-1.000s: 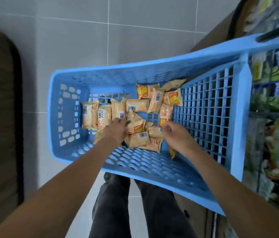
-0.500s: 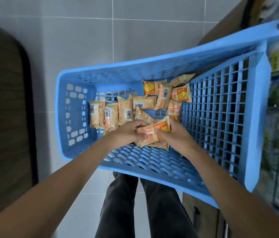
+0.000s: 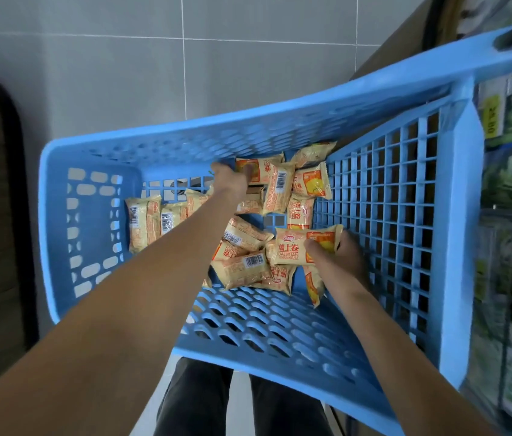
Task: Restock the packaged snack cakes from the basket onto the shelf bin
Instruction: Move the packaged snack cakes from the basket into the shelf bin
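The basket (image 3: 91, 247) under my arms is bright blue with a grid of holes. The snack cakes (image 3: 242, 265) are pale yellow with orange-red panels, red lettering and white barcode patches. The floor tiles (image 3: 106, 73) are grey; my trousers (image 3: 198, 401) are dark grey.

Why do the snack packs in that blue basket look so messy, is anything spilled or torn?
Nothing looks spilled or torn. The snack cakes simply lie jumbled in the blue basket, some showing barcodes. The right hand holds one pack; the left hand reaches the far packs.
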